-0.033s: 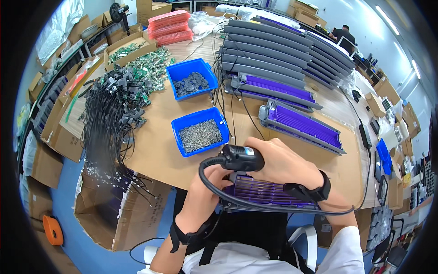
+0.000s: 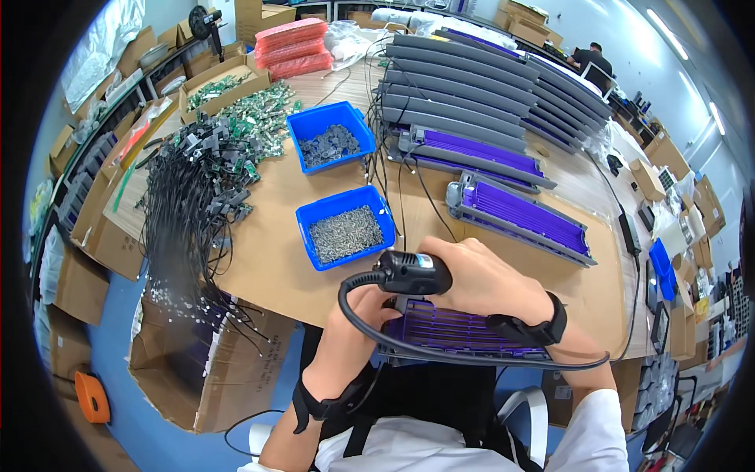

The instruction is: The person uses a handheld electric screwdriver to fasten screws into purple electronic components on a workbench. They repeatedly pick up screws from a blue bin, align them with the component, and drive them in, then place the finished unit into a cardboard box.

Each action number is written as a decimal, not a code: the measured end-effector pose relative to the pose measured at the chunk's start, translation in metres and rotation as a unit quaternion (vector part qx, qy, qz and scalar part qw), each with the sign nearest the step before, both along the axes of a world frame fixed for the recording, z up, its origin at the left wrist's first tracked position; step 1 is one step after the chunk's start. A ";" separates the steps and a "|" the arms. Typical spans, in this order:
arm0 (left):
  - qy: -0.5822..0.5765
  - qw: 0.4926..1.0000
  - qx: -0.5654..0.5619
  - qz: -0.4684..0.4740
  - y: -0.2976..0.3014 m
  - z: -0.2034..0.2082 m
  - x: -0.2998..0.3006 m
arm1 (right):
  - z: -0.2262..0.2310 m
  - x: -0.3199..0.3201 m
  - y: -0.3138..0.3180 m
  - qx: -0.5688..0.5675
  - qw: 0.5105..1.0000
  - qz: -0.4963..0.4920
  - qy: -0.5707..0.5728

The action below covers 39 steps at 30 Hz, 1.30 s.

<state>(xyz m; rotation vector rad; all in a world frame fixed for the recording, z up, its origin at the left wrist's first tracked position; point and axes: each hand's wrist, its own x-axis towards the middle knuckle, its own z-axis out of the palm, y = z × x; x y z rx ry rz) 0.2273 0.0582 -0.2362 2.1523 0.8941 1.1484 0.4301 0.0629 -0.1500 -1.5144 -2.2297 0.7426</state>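
Observation:
My right hand is wrapped round a black corded electric screwdriver, its cable looping down and right across my wrists. Below it, at the table's front edge, lies a purple slatted panel in a grey housing. My left hand is closed at the housing's left end; its fingertips are partly hidden behind the screwdriver. The screwdriver's tip cannot be seen. Just beyond my hands stands a blue bin of small metal screws, and farther back a blue bin of small dark grey parts.
Two purple-and-grey housings lie beyond my right hand, before stacked grey housings. To the left are a heap of black cables with connectors and green circuit boards. An open carton sits below the table's left edge.
The screwdriver and my right hand have shifted very slightly left. Otherwise the two frames look alike.

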 end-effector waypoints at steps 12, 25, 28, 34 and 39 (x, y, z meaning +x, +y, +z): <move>-0.024 0.999 -0.025 -0.026 0.010 -0.005 -0.003 | 0.005 -0.003 0.011 -0.009 1.000 0.001 0.010; -0.009 0.999 -0.017 -0.047 0.012 -0.004 -0.004 | 0.002 -0.002 0.012 -0.003 1.000 0.011 0.009; 0.001 0.998 -0.011 -0.056 0.012 -0.006 -0.005 | 0.000 0.000 0.011 0.003 1.000 0.012 0.012; -0.003 0.995 -0.062 -0.082 0.013 -0.001 -0.011 | 0.001 -0.004 0.014 -0.030 0.999 0.016 -0.006; -0.002 0.994 -0.083 -0.073 0.014 0.006 -0.010 | -0.001 -0.002 0.016 -0.035 0.999 0.010 -0.014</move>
